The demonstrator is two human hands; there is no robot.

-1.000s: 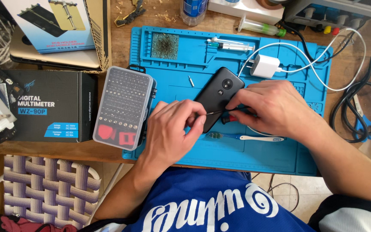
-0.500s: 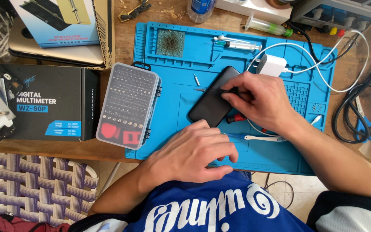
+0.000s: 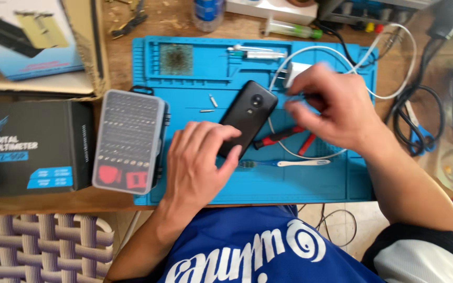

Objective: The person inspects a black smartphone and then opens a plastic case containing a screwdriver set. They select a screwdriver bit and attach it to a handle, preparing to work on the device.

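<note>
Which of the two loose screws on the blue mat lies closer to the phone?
The lower screw, lying flat level with the black phone; the other screw sits tilted, higher up.

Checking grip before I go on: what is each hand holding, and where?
Left hand rests on the black phone's lower end, holding it flat. Right hand is blurred; any grip there cannot be told.
</note>
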